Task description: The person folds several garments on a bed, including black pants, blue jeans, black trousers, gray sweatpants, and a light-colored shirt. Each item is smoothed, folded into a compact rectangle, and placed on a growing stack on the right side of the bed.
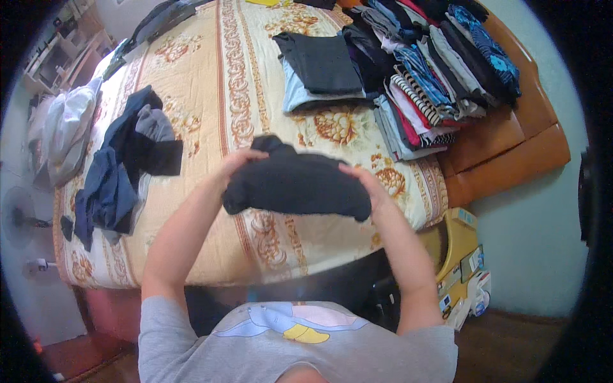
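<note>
A black folded garment (294,184) hangs in the air above the near part of the bed, gripped at both ends. My left hand (241,163) is closed on its left end, thumb on top and the other fingers hidden beneath the cloth. On the right end my right hand (365,186) grips the edge the same way. A loose bit of the fabric sticks up behind the left thumb. What kind of garment it is cannot be told. Beyond it lies a flat folded stack with dark grey cloth (325,62) on top of light blue cloth (300,96).
The bed has a cream floral cover (198,230). Large piles of folded clothes (421,89) fill the far right by the wooden headboard (504,159). Loose dark clothes (118,172) lie at left. A yellow stand with small items (456,255) is at the right; a fan (19,217) stands far left.
</note>
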Tool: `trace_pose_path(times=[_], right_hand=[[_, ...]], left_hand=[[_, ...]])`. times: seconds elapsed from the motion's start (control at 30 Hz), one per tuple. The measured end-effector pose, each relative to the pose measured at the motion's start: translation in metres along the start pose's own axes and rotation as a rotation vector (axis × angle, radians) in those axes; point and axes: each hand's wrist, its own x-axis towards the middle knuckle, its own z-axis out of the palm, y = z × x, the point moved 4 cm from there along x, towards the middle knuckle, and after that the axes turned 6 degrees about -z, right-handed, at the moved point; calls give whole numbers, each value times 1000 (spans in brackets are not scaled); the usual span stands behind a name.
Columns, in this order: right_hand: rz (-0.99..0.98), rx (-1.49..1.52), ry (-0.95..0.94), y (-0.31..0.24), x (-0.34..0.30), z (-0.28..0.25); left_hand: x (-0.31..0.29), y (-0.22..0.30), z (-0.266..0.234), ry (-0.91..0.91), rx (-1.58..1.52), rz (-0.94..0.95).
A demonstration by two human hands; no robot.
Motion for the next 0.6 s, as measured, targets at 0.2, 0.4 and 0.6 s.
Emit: trace_pose_path(times=[0.2,0.4,0.6], right_hand=[[-326,-200,-98,-215,91,35],[-486,-612,209,-310,173,18],[-708,-898,859,-270,280,-99]], left_hand=[[69,186,65,-123,121,330],[182,264,79,-41,197,397],[290,208,42,133,368,475]])
